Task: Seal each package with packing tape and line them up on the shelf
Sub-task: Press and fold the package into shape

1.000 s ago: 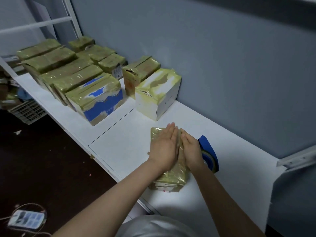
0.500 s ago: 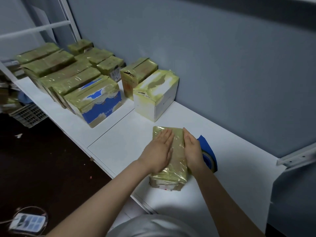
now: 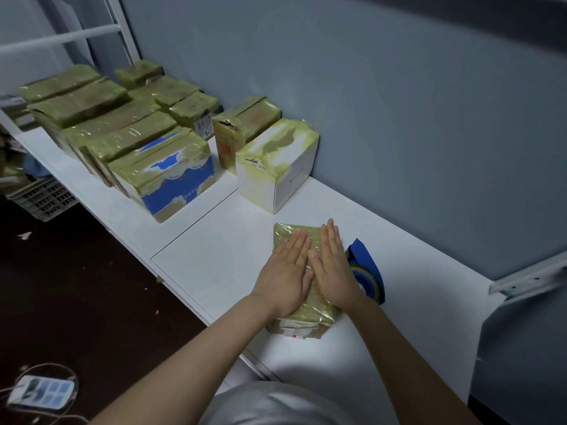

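Fingers [image 3: 299, 244] straight and together, grasping nothing: the left hand [image 3: 283, 274] and right hand [image 3: 334, 268] lie flat, side by side, pressing on top of the package [image 3: 311, 311]. I take this as the smoothing step, rubbing the tape down. The package, a flat slab under glossy, crinkled yellowish tape, lies near on the smooth white shelf [image 3: 214, 250]. Just right of it sits the blue dispenser [image 3: 366, 262]. Next, I judge, the package must be gripped by its sides and carried far and left to join the taped boxes [image 3: 159, 167], next to the white box [image 3: 288, 182].
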